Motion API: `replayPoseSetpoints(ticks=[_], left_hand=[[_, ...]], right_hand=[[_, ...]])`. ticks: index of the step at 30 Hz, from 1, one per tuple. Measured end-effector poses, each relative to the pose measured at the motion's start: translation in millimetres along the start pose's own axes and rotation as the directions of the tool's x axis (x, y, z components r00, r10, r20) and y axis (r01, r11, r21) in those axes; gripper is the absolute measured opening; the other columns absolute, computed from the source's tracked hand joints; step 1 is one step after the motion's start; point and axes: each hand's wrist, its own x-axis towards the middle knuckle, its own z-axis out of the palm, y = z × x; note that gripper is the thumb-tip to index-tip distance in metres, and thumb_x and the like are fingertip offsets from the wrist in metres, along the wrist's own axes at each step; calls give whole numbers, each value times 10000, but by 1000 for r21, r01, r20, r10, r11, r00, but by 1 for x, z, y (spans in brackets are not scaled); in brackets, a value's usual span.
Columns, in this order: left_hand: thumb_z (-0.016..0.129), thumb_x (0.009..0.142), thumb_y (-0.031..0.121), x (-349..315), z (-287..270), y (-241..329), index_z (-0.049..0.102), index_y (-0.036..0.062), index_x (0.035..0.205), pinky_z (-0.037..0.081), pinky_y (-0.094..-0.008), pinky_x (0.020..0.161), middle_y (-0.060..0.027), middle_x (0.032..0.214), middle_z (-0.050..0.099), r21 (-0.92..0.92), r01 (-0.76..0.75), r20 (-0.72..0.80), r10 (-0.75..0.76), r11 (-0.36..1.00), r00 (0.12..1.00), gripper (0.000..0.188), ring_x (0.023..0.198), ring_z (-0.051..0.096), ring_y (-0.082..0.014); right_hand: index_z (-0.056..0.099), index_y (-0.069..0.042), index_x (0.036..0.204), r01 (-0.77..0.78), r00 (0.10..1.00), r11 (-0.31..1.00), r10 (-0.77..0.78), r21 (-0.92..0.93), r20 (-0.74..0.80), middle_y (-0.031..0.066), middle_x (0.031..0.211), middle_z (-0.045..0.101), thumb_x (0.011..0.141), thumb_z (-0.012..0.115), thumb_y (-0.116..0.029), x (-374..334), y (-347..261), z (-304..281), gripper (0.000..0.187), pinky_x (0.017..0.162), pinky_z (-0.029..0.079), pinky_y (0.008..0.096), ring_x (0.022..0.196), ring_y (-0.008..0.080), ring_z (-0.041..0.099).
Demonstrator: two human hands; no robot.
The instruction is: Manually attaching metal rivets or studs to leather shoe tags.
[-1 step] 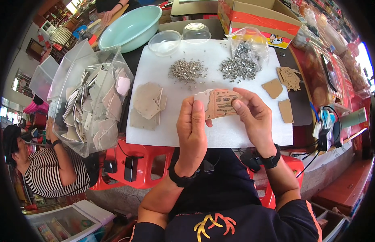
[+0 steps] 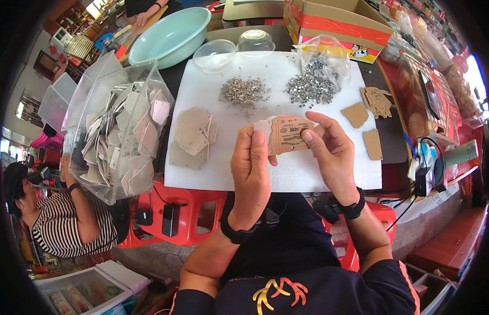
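Observation:
Above the white foam sheet (image 2: pixel 228 173), my left hand (image 2: pixel 249 170) is closed on the left end of an orange-brown printed card (image 2: pixel 290 137), thumb in front. A pale grey card with a wavy edge (image 2: pixel 264 126) shows at that same end, overlapping the printed one. My right hand (image 2: pixel 332 155) pinches the printed card's right end, its thumb on the face; the other fingers are partly hidden. Left of my hands lie several stacked pale card pieces (image 2: pixel 192 131). Farther off are a pile of small silvery metal parts (image 2: pixel 244 92) and a darker metal pile (image 2: pixel 310 89).
A clear bin (image 2: pixel 163 86) of pale card pieces stands at the left. Brown card pieces (image 2: pixel 356 115) lie at the right. At the back are a pale green basin (image 2: pixel 171 39), clear bowls (image 2: pixel 215 55) and a cardboard box (image 2: pixel 339 23). Another person (image 2: pixel 65 220) sits at left.
My right index finger has lifted slightly off the top of the printed card. Otherwise both hands and the cards stay in nearly the same place.

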Motion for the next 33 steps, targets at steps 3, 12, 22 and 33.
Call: replayPoseSetpoints(ticks=[3,12,22,33], left_hand=[[394,1053,238,-1,1,0,531,52,1083,389,-220,651,-15,926,592,20,5,10,-6,1000,1000,233,741,470,-52],[386,1055,251,1,4,2,539,44,1086,386,-219,642,-23,938,602,10,2,14,-2,1000,1000,259,732,466,-55],[377,1057,263,2,4,6,546,46,1133,384,-220,631,-44,1045,633,22,-17,42,16,1000,999,285,778,504,-53],[412,1047,264,0,12,10,555,45,1105,363,-206,594,-16,949,623,124,-47,26,45,991,999,267,694,457,-38]], right_hand=[[602,-20,1174,108,993,994,-109,-20,-34,-76,686,477,892,690,-85,-1,-3,2,303,549,338,187,619,11,410],[596,-26,1182,164,985,976,-170,-145,-30,-72,680,467,871,702,-54,-5,-12,6,330,543,344,197,618,18,413],[595,-29,1181,189,981,965,-193,-182,-8,-63,676,455,860,706,-41,-7,-12,7,340,543,348,208,611,33,404],[600,-18,1163,148,988,978,-152,-145,-17,-64,675,445,864,701,-36,-9,-13,6,316,539,334,202,605,26,381]])
